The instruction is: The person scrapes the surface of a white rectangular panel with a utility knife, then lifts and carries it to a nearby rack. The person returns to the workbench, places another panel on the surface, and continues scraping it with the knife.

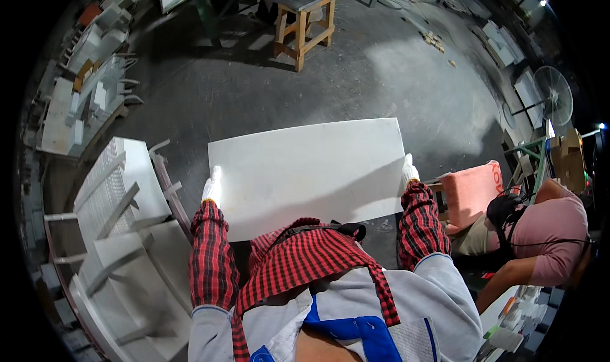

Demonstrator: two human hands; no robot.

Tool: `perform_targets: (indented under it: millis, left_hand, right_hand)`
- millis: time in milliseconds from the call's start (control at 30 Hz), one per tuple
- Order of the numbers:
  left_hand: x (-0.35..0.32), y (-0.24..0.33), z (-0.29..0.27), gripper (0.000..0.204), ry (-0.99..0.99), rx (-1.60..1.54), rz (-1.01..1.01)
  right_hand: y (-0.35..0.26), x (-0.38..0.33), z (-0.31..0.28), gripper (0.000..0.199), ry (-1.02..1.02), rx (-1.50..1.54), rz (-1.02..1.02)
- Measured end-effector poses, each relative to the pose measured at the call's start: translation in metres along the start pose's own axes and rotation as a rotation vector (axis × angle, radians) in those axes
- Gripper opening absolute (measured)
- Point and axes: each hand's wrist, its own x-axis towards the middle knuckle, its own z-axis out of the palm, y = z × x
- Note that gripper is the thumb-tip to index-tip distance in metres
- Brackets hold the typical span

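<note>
I carry a large white rectangular panel [308, 171] flat in front of my chest, above the grey concrete floor. My left hand [211, 185], in a white glove, grips the panel's left edge. Gripping its right edge is my right hand [408, 170], also gloved in white. Both forearms wear red and black checked sleeves. The near edge of the panel is hidden behind my scarf and chest.
A rack of stacked white panels [121, 197] stands close on my left. A seated person in a pink shirt [546, 235] is at my right beside a pink cushioned stool [470, 193]. A wooden stool [304, 20] stands ahead; a fan [551, 96] at far right.
</note>
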Motion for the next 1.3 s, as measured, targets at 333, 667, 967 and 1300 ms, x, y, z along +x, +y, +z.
perform_targets:
  millis: [333,667,967,1300]
  left_hand:
    - [0.077,0.137,-0.1,0.094,0.252,0.074,0.173]
    - [0.203,0.181,-0.163,0.091,0.062,-0.2,0.262]
    - [0.228,0.28,-0.21,0.085,0.116,-0.257,0.226]
    - [0.233,0.305,-0.23,0.083,0.595,-0.243,0.239]
  right_hand:
    - [-0.152,-0.064,0.102,0.099,0.211,0.08,-0.016]
    - [-0.309,-0.064,0.153,0.101,0.278,0.309,-0.083]
    - [-0.479,-0.013,0.199,0.095,0.16,0.409,-0.227]
    - [-0.619,0.011,0.261,0.102,0.008,0.299,-0.341]
